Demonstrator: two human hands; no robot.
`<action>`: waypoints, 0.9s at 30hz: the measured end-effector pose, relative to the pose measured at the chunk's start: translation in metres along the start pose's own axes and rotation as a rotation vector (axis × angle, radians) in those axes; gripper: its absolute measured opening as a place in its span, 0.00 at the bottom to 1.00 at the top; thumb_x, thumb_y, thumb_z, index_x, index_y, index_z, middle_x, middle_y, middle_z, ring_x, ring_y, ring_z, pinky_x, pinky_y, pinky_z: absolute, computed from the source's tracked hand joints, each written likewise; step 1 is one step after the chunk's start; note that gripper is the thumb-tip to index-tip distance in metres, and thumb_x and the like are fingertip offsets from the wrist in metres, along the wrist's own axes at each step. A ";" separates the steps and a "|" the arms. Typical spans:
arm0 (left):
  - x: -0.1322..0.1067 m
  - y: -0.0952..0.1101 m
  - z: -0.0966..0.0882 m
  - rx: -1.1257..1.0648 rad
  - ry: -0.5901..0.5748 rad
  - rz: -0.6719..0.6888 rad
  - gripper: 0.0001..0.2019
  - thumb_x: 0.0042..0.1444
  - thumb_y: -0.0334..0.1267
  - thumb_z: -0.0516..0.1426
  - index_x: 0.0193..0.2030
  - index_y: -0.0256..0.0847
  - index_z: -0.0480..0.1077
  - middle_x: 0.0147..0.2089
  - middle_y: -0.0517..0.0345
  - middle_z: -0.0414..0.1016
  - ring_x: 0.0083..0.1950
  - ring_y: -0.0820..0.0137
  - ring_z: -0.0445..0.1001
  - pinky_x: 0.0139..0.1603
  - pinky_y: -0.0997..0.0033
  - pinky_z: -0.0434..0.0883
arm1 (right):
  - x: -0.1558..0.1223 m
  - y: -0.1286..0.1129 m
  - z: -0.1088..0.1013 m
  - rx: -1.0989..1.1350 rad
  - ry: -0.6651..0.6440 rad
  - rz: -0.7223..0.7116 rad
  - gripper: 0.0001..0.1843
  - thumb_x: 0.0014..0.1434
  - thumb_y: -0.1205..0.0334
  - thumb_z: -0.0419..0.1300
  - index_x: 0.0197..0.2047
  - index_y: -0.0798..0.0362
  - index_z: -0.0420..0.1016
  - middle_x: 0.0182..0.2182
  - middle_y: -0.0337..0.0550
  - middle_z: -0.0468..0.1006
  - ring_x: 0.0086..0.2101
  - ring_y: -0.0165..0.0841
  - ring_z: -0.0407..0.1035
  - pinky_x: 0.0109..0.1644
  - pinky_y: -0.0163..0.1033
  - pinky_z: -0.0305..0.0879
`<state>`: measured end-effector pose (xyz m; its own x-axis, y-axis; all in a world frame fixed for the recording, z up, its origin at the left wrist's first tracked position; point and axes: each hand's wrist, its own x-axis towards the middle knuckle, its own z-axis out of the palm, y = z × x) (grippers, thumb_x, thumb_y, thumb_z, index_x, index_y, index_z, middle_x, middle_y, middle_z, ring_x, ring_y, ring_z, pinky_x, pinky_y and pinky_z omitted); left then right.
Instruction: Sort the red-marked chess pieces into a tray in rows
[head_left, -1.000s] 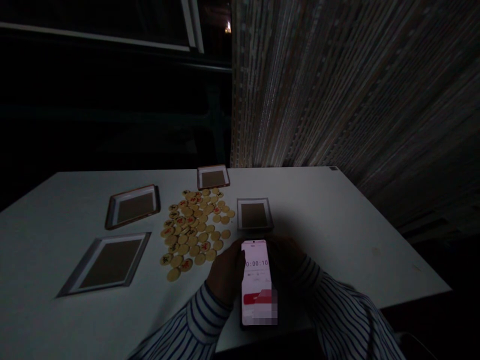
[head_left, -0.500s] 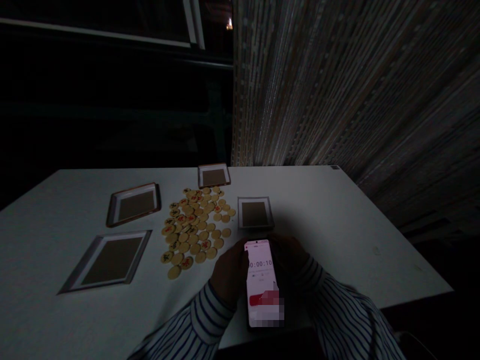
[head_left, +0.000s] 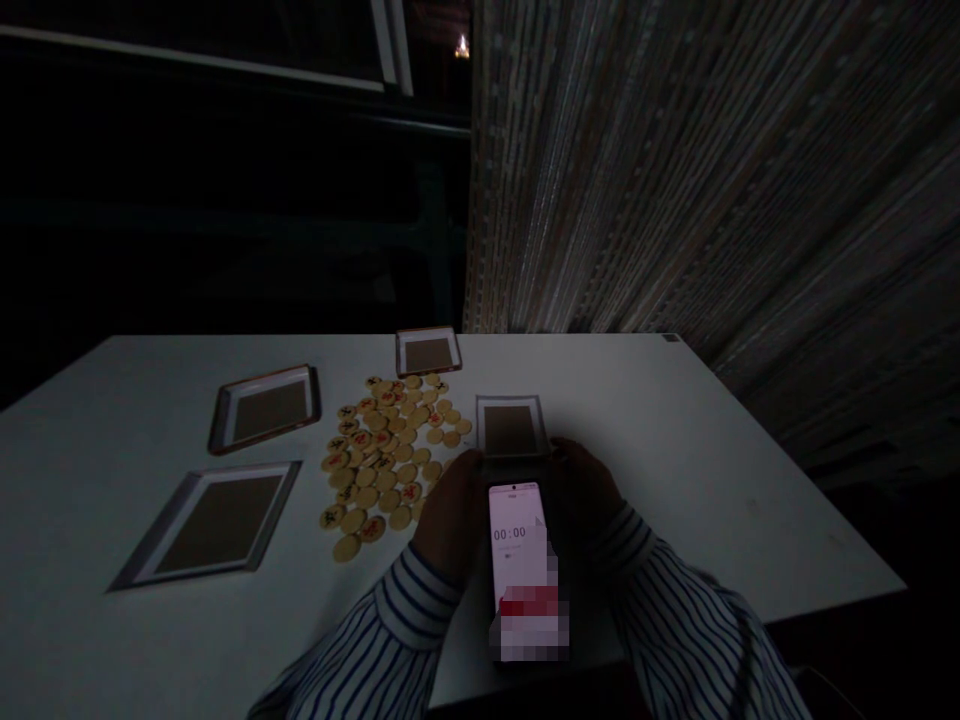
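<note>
My left hand (head_left: 448, 515) reaches forward past the phone's left side, its fingertips by the near left corner of a shallow rectangular tray (head_left: 545, 428) with a light rim and brown base. Close to that tray's near right corner is my right hand (head_left: 589, 485). Deep shadow hides the fingers of both hands, so whether they grip the tray cannot be told. Between my wrists lies a lit phone (head_left: 510, 510) showing timer digits, its lower part pixelated. Left of my left hand, many round wooden Chinese chess pieces (head_left: 386, 478) are heaped, some with red or black characters.
Three similar trays lie around the pieces: one at the back (head_left: 400, 362), one at the left (head_left: 217, 425) and one at the front left (head_left: 169, 500). They rest on a white table (head_left: 690, 480). Behind it hangs a striped string curtain (head_left: 600, 200). The room is dim.
Both hands have moved forward from the phone's upper sides to the near corners of the closest tray. The phone lies uncovered along its sides; its displayed digits differ.
</note>
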<state>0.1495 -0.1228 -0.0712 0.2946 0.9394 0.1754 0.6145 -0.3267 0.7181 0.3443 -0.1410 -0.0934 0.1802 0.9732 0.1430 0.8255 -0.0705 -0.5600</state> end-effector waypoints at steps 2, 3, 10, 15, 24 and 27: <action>0.000 -0.004 0.004 -0.003 -0.016 0.016 0.17 0.56 0.38 0.47 0.51 0.35 0.65 0.49 0.46 0.72 0.49 0.63 0.72 0.49 0.60 0.70 | 0.003 0.000 0.001 -0.020 -0.010 -0.026 0.17 0.60 0.62 0.48 0.50 0.56 0.68 0.42 0.49 0.75 0.39 0.32 0.70 0.44 0.37 0.65; 0.000 -0.005 0.006 -0.004 -0.027 0.025 0.18 0.57 0.38 0.47 0.51 0.35 0.65 0.50 0.45 0.72 0.50 0.62 0.71 0.50 0.60 0.70 | 0.004 0.000 0.002 -0.030 -0.019 -0.031 0.17 0.61 0.62 0.47 0.50 0.56 0.68 0.43 0.49 0.74 0.40 0.32 0.70 0.45 0.37 0.64; -0.001 -0.006 0.009 -0.050 -0.070 0.072 0.16 0.58 0.37 0.47 0.51 0.38 0.66 0.46 0.50 0.74 0.46 0.65 0.73 0.48 0.61 0.71 | 0.008 -0.002 0.000 -0.064 -0.063 -0.028 0.17 0.62 0.61 0.46 0.51 0.52 0.67 0.46 0.46 0.73 0.43 0.31 0.69 0.46 0.36 0.63; 0.000 -0.005 0.008 -0.095 -0.079 0.100 0.14 0.59 0.36 0.46 0.49 0.40 0.67 0.44 0.52 0.74 0.44 0.66 0.73 0.47 0.63 0.71 | 0.007 0.003 0.003 -0.068 0.000 -0.025 0.19 0.61 0.62 0.47 0.53 0.54 0.66 0.47 0.49 0.72 0.43 0.33 0.69 0.47 0.39 0.64; -0.005 -0.012 -0.015 0.044 0.010 0.057 0.15 0.58 0.38 0.46 0.48 0.38 0.68 0.45 0.50 0.75 0.45 0.66 0.74 0.46 0.65 0.72 | 0.006 0.008 0.004 0.003 0.205 -0.187 0.16 0.57 0.62 0.50 0.47 0.55 0.70 0.39 0.49 0.75 0.35 0.34 0.70 0.41 0.42 0.69; -0.006 -0.019 -0.030 0.118 0.070 0.030 0.17 0.58 0.40 0.46 0.49 0.36 0.68 0.47 0.48 0.74 0.48 0.64 0.73 0.49 0.61 0.70 | 0.007 0.002 0.001 -0.017 0.216 -0.256 0.14 0.57 0.62 0.50 0.45 0.55 0.71 0.37 0.49 0.76 0.34 0.33 0.70 0.39 0.42 0.69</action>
<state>0.1145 -0.1190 -0.0658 0.2650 0.9325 0.2454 0.6892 -0.3612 0.6282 0.3467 -0.1344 -0.0946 0.0736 0.8909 0.4482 0.8669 0.1650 -0.4703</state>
